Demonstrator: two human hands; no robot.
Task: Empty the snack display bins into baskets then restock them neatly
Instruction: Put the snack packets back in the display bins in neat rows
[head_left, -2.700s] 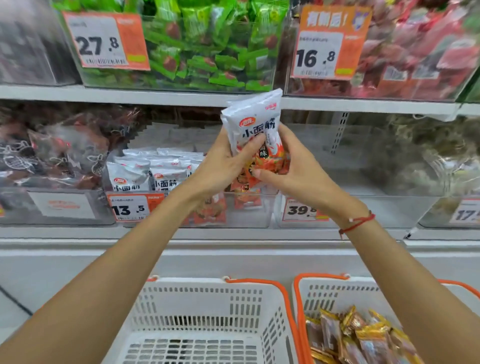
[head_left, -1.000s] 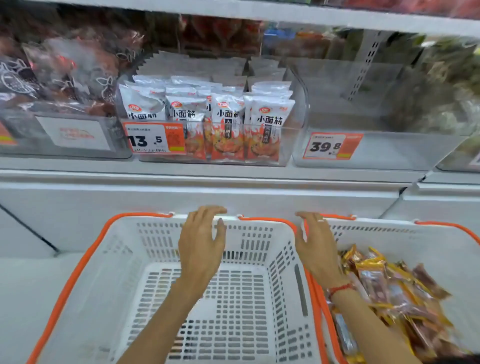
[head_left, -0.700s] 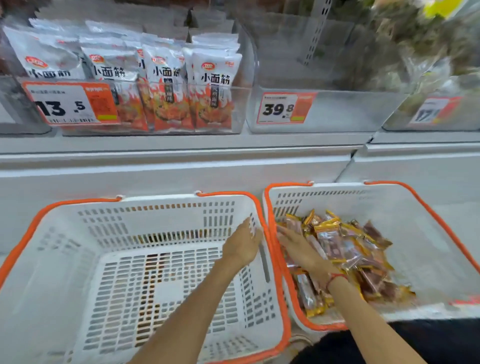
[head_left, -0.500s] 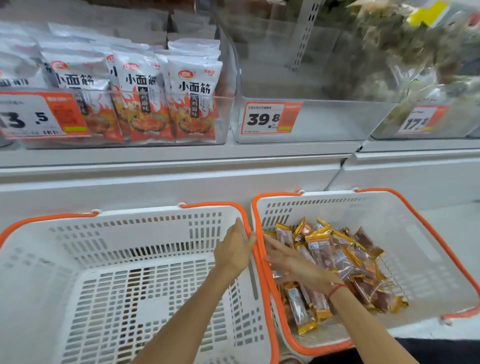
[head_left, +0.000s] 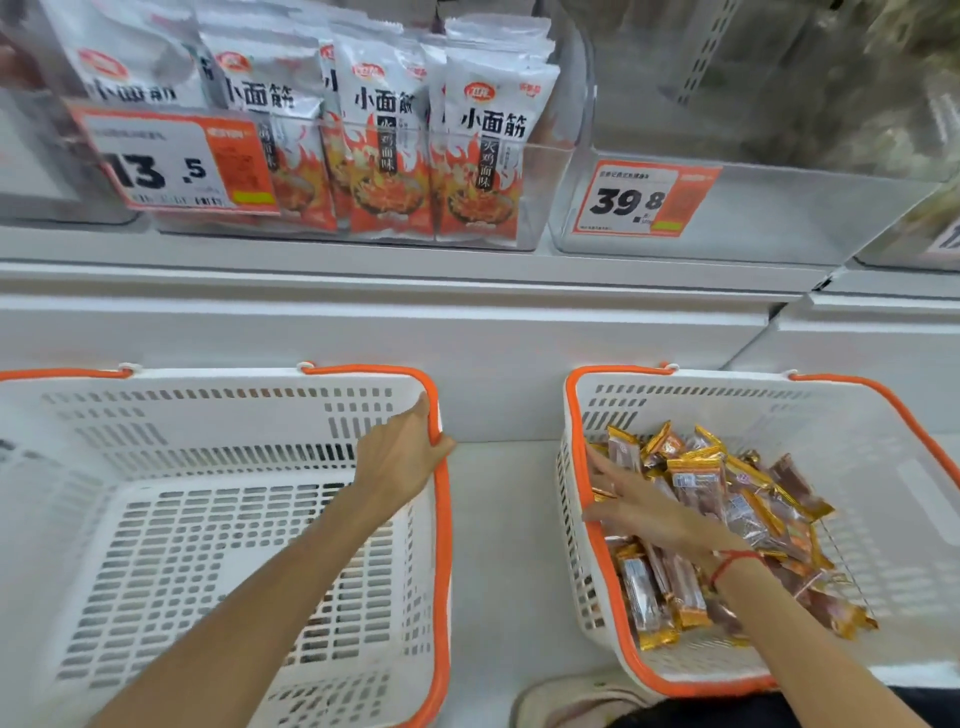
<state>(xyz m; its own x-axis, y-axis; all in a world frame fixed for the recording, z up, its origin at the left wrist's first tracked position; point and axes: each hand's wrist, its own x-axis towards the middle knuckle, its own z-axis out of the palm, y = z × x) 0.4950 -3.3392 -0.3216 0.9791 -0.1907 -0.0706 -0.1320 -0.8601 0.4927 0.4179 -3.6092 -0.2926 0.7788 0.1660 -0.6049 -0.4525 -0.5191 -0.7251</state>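
Note:
Two white baskets with orange rims stand on the floor below the shelf. My left hand (head_left: 402, 454) grips the right rim of the left basket (head_left: 156, 431), which holds nothing. My right hand (head_left: 636, 506) lies with straight fingers against the inner left wall of the right basket (head_left: 852, 436), on top of several gold-and-brown snack bars (head_left: 696, 483). On the shelf above, a clear bin (head_left: 545, 171) holds upright white-and-orange snack packets (head_left: 483, 135) in rows behind a 13.5 price tag (head_left: 176, 161). The clear bin tagged 39.8 (head_left: 779, 208) to its right holds nothing.
A white shelf ledge (head_left: 395, 291) runs across above the baskets. A strip of pale floor (head_left: 504, 545) shows between the two baskets. Another bin with dark goods (head_left: 924, 228) sits at the far right of the shelf. A shoe tip (head_left: 571, 701) shows at the bottom.
The packets went into the 13.5 bin and both hands dropped to the baskets. The left basket has slid left, leaving a gap between the baskets. My right hand stays on the bars.

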